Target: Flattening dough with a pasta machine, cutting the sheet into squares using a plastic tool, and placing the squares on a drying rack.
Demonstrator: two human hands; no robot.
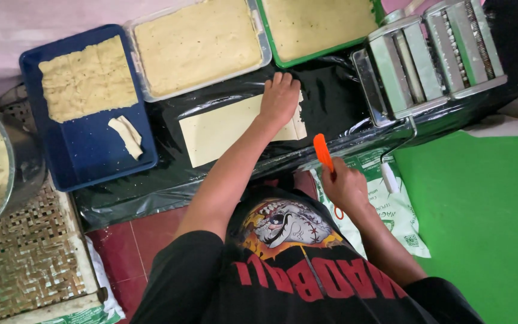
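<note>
Hands (279, 99) on dough sheet (223, 129) (flat)

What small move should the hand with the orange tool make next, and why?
Probably the right hand should bring its orange tool to the dough sheet, at its ragged end: the left hand pins it flat.
</note>
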